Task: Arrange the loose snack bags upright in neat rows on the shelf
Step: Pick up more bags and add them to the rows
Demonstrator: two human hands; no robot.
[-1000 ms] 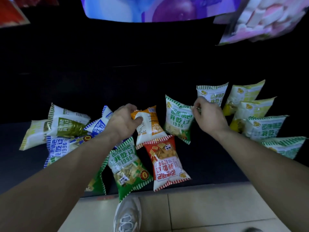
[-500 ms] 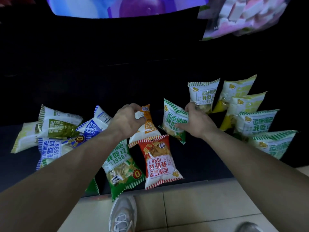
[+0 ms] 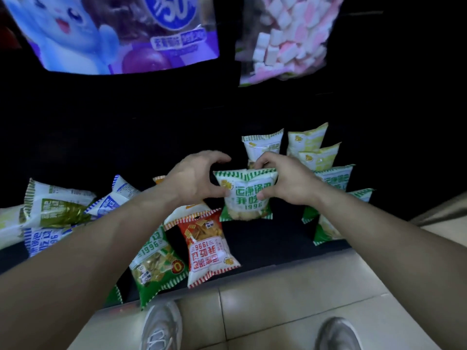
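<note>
A green-and-white snack bag stands upright on the dark shelf, held on both sides. My left hand grips its left edge and my right hand grips its right edge and top. Right of it, green-and-white bags and pale yellow bags stand in rows. In front lie a red bag and a green bag, both flat. An orange bag is mostly hidden under my left hand. Blue and olive bags lie loose at the left.
A large purple and blue candy bag and a marshmallow bag hang above the shelf. Beige floor tiles and my two grey shoes are below the shelf's front edge.
My left hand let go of the orange bag and moved right. Both hands now hold the green-and-white bag, which has turned upright and faces me.
</note>
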